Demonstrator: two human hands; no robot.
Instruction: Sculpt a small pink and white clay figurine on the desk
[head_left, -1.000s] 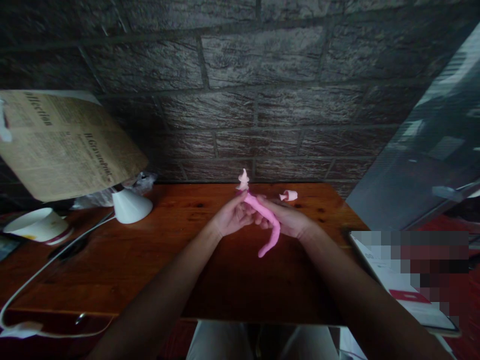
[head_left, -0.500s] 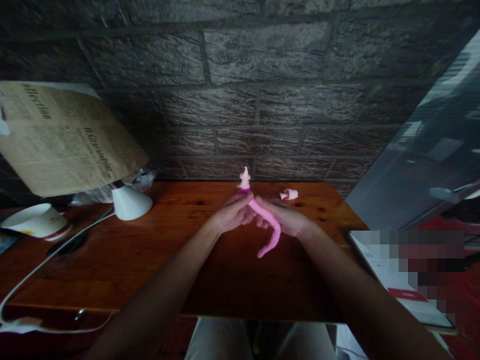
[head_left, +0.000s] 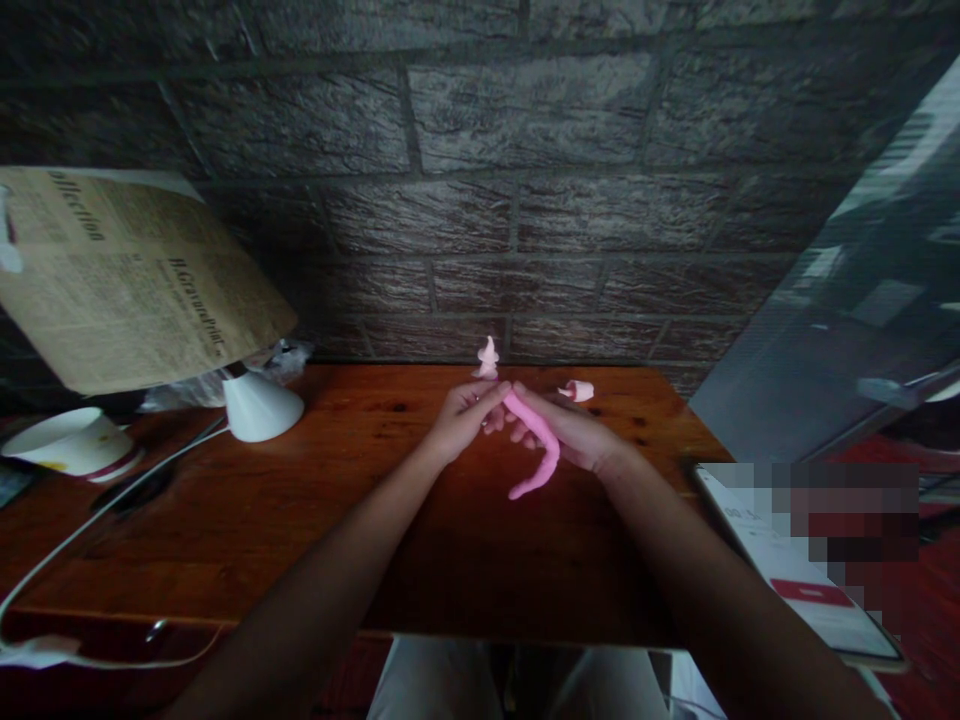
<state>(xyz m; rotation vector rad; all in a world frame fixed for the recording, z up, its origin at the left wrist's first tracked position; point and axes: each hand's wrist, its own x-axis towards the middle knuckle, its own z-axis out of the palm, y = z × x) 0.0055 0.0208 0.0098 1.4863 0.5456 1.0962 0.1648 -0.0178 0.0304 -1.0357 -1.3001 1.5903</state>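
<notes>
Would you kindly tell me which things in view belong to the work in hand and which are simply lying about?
In use:
pink strand, in left hand and right hand
pointed pale-pink piece, probably
small pale-pink piece, probably

Seemingly just lying about:
lamp
paper cup
screen-like panel, far right

Smooth, matt, clay-like pink roll (head_left: 550,456) — glossy wooden table (head_left: 217,530), rough stone-like wall (head_left: 525,120), papery lampshade (head_left: 142,290).

dim light | shadowed desk (head_left: 525,575) front | soft detail | stretched edges

Both hands (head_left: 466,418) (head_left: 566,425) curl inward, thumbs (head_left: 493,399) nearly touching
</notes>
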